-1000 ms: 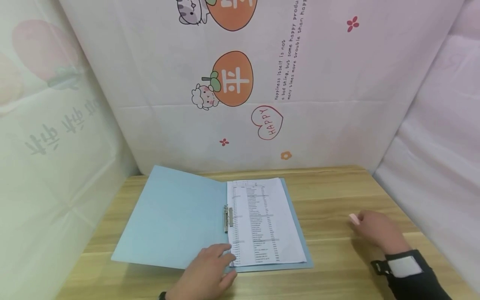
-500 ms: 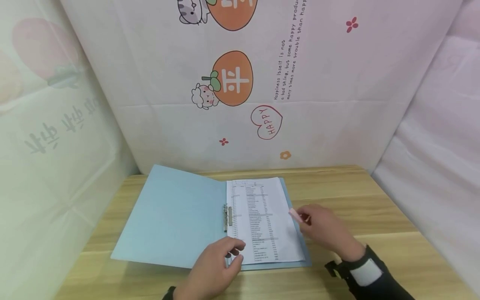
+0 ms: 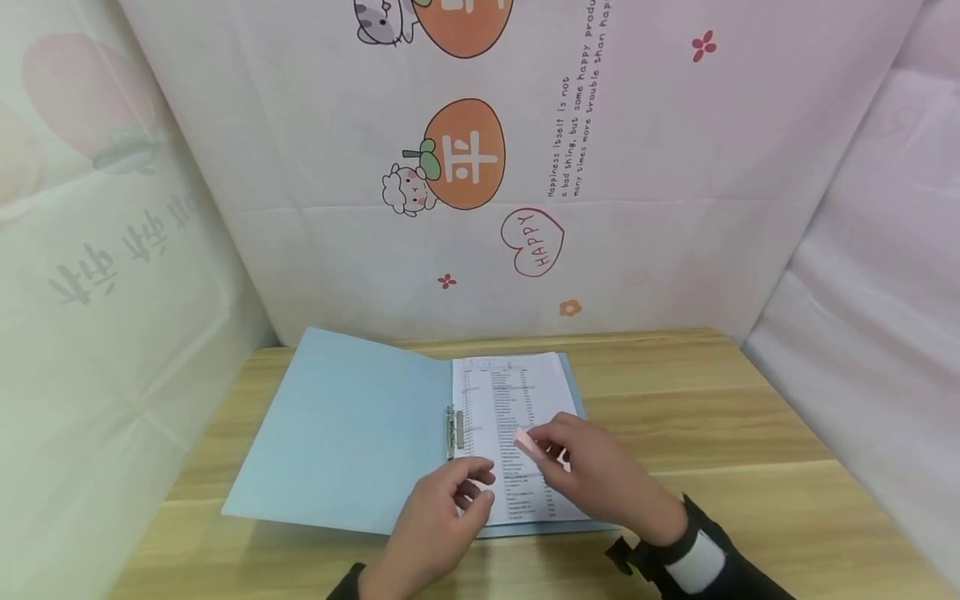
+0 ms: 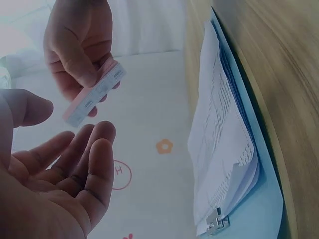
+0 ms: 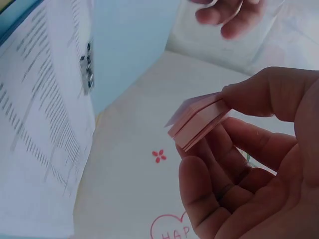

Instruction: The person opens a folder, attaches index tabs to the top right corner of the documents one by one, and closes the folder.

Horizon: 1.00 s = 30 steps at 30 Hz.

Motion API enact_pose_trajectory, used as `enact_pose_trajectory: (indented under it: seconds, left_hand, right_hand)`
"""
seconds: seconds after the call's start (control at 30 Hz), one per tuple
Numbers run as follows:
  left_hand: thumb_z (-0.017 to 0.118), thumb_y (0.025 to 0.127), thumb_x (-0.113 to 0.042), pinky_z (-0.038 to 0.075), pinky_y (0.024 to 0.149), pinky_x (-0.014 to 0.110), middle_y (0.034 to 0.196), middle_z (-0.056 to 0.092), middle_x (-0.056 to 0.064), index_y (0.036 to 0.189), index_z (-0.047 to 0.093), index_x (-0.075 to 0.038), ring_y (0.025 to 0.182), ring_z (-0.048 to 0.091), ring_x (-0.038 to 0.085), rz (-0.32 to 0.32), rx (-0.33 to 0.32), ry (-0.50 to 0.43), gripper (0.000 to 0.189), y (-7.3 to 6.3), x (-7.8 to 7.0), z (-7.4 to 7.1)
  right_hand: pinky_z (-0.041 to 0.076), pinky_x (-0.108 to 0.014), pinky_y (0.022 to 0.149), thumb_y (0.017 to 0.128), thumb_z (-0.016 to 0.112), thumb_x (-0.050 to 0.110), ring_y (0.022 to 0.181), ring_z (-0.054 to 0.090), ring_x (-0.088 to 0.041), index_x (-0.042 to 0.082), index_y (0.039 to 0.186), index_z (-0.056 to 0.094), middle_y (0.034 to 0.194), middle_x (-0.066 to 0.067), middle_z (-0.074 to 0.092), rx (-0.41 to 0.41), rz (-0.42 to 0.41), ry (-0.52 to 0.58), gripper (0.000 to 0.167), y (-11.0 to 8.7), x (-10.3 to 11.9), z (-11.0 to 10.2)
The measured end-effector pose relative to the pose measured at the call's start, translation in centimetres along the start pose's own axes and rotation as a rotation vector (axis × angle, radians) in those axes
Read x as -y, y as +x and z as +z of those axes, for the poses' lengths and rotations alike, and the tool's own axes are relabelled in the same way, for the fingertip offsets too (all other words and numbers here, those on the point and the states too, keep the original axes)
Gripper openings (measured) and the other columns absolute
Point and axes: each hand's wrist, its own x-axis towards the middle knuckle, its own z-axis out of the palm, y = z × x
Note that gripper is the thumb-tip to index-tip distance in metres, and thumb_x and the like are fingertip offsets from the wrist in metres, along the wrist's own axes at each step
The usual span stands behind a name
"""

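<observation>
My right hand (image 3: 600, 471) pinches a small pink pad of sticky notes (image 3: 528, 444) between thumb and fingers, above the printed sheets (image 3: 476, 383). In the right wrist view the pad (image 5: 199, 122) shows stacked pink layers, with a leaf standing off one side. A printed white label covers one face of the pad (image 4: 97, 94) in the left wrist view. My left hand (image 3: 431, 521), fingers loosely bent and holding nothing, hovers over the near part of the folder, close to the pad but apart from it. The light blue folder (image 3: 352, 433) lies spread, its metal clip (image 3: 455, 431) at the sheets' left edge.
A wood-grain table (image 3: 712, 400) carries the folder. Behind it hangs a white printed cloth (image 3: 637, 267), with more white cloth (image 3: 885, 333) along the right side and the left side. The folder's left cover tilts up off the table.
My right hand has travelled left from the table's right side to over the sheets, carrying the pink pad. My left hand has lifted off the folder's near edge and shifted slightly right.
</observation>
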Motion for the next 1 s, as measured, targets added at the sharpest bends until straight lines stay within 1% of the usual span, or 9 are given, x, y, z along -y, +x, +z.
enact_pose_trajectory:
  seconds: [0.07,0.13,0.23,0.37,0.47,0.57,0.73,0.9,1.0]
  left_hand:
    - [0.062,0.097,-0.019,0.053,0.077,0.032,0.109,0.065,-0.009,0.126,0.064,-0.011,0.088,0.060,0.007,-0.004,-0.011,-0.028,0.030,0.1,-0.1,0.0]
    - [0.062,0.097,-0.020,0.053,0.077,0.031,0.112,0.065,-0.008,0.131,0.060,-0.010,0.089,0.062,0.008,-0.006,-0.021,-0.063,0.035,0.1,-0.1,0.0]
    - [0.063,0.098,-0.024,0.053,0.077,0.029,0.117,0.064,-0.005,0.137,0.056,-0.009,0.091,0.063,0.009,0.004,-0.025,-0.122,0.042,0.1,-0.2,0.0]
    - [0.064,0.099,-0.030,0.052,0.078,0.030,0.118,0.063,-0.006,0.136,0.056,-0.012,0.093,0.062,0.012,0.028,-0.029,-0.167,0.042,-0.1,-0.3,-0.1]
    - [0.064,0.099,-0.035,0.051,0.078,0.030,0.115,0.063,-0.008,0.133,0.059,-0.015,0.092,0.061,0.014,0.047,-0.045,-0.178,0.039,-0.1,-0.3,-0.1]
    - [0.063,0.099,-0.039,0.051,0.074,0.029,0.110,0.064,-0.010,0.127,0.062,-0.019,0.090,0.060,0.014,0.050,-0.069,-0.167,0.035,-0.1,-0.3,0.0]
    - [0.062,0.099,-0.038,0.050,0.067,0.029,0.106,0.064,-0.010,0.119,0.065,-0.022,0.087,0.060,0.013,0.068,-0.105,-0.131,0.025,-0.2,-0.3,-0.1]
    - [0.062,0.100,-0.037,0.051,0.067,0.029,0.109,0.063,-0.010,0.116,0.065,-0.021,0.087,0.059,0.013,0.097,-0.107,-0.115,0.023,-0.3,-0.2,-0.2]
    - [0.061,0.100,-0.038,0.051,0.068,0.029,0.108,0.063,-0.009,0.115,0.066,-0.020,0.086,0.059,0.012,0.101,-0.099,-0.102,0.024,-0.3,-0.2,-0.3]
  right_hand:
    - [0.051,-0.026,0.069,0.099,0.064,0.032,0.076,0.054,0.000,0.020,0.106,0.073,0.086,0.019,0.056,0.006,-0.019,0.015,0.016,0.0,0.5,0.1]
    - [0.052,-0.026,0.070,0.097,0.068,0.026,0.078,0.054,0.000,0.020,0.108,0.072,0.088,0.019,0.056,0.015,-0.040,0.028,0.013,-0.1,1.1,0.2]
    - [0.053,-0.027,0.071,0.093,0.071,0.017,0.081,0.055,0.000,0.019,0.109,0.071,0.091,0.019,0.057,0.026,-0.084,0.062,0.016,-0.2,1.7,0.4]
    - [0.053,-0.027,0.072,0.093,0.072,0.015,0.082,0.055,-0.001,0.020,0.109,0.070,0.093,0.018,0.057,0.031,-0.149,0.118,0.017,-0.2,2.4,0.5]
    - [0.054,-0.028,0.072,0.096,0.069,0.019,0.083,0.055,-0.002,0.021,0.108,0.070,0.093,0.018,0.057,0.027,-0.181,0.141,0.013,-0.3,2.8,0.7]
    - [0.054,-0.028,0.072,0.098,0.066,0.024,0.083,0.056,-0.001,0.022,0.108,0.070,0.092,0.018,0.057,0.021,-0.195,0.143,0.010,-0.2,3.0,0.9]
    - [0.053,-0.026,0.072,0.098,0.067,0.028,0.083,0.054,-0.001,0.024,0.107,0.070,0.091,0.019,0.056,0.030,-0.173,0.134,0.011,-0.3,3.2,0.9]
    - [0.050,-0.023,0.070,0.099,0.064,0.034,0.081,0.054,-0.003,0.026,0.104,0.072,0.089,0.019,0.055,0.016,-0.158,0.138,0.012,-0.3,3.5,0.9]
    - [0.050,-0.023,0.069,0.100,0.062,0.035,0.080,0.054,-0.003,0.026,0.101,0.073,0.089,0.020,0.056,0.001,-0.158,0.139,0.014,-0.3,3.5,0.9]
